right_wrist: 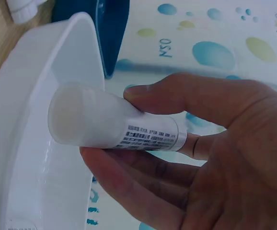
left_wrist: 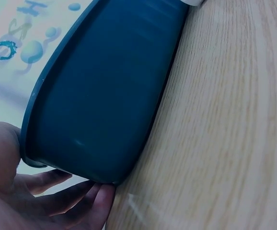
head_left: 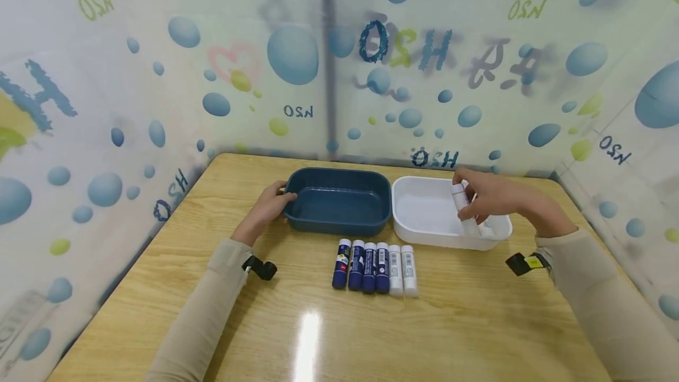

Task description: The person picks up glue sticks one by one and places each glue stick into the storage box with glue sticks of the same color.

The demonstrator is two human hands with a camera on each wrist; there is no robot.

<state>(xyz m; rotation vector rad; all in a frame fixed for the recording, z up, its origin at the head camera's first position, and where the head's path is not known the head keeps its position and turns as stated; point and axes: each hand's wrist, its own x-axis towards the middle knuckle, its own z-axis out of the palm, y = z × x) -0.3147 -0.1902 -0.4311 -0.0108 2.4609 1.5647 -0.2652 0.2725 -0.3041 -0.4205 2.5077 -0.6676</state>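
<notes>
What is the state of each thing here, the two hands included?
Dark blue rectangular plastic tray: upright, gripped at its left end.
White rectangular plastic tray: upright, holding one white tube.
Gripped white cylindrical tube: tilted.
Four dark blue cylindrical tubes: lying in a row on the brown wooden table.
Two white cylindrical tubes: lying at that row's right end.
Left hand: gripping the blue tray.
Right hand: gripping the tilted tube.

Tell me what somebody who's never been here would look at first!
Probably the wall, splashed with blue and green spots behind the table. Next, the dark blue tray gripped by the left hand, and right beside it the white tray, where the right hand holds a white tube. In front of the trays, four blue tubes and two white ones lie in a neat row.
</notes>
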